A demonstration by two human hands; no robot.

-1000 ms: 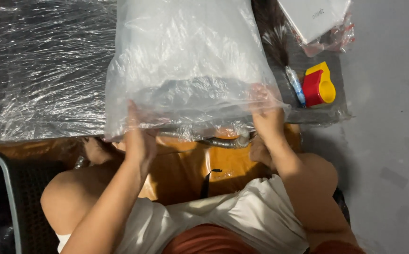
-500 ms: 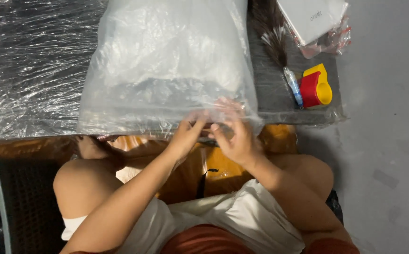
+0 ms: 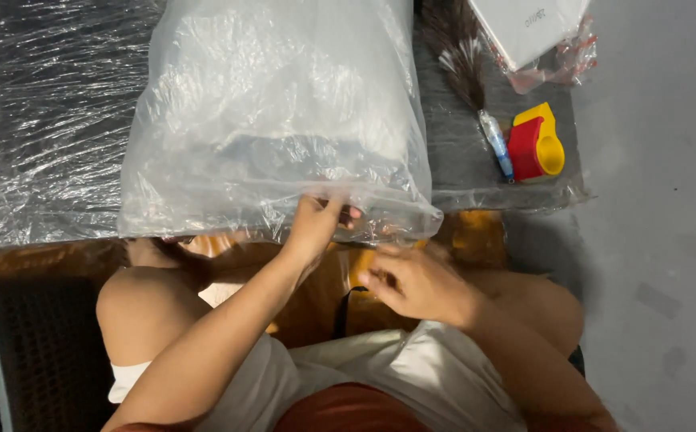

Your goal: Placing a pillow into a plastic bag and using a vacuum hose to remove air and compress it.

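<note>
The near edge of a large clear plastic bag [image 3: 276, 120] is pinched between the curled fingers [image 3: 333, 214] of the left hand [image 3: 314, 228], right where the bag hangs over the front edge of the table [image 3: 44, 120]. The right hand [image 3: 412, 282] is held just below and apart from the bag, its fingers loosely bent and half spread, with nothing gripped in them. A dark, flat item can be made out inside the bag, near the pinched edge, though its kind cannot be told through the wrinkled film. The table is wrapped in crinkled clear film, and the bag lies on this slick layer. To the right, well apart from the hands, a feather duster [image 3: 468, 72], a red and yellow tape dispenser [image 3: 536, 144] and a white box [image 3: 528, 24] in a wrapper are set out. With only one narrow pinch on thin plastic, the film could be stretched or torn if pulled hard, and the grip could be lost. Because plastic lies on plastic, the whole bag could be dragged off the table edge into the lap, and the dark item inside could be tipped out through the open mouth.
</note>
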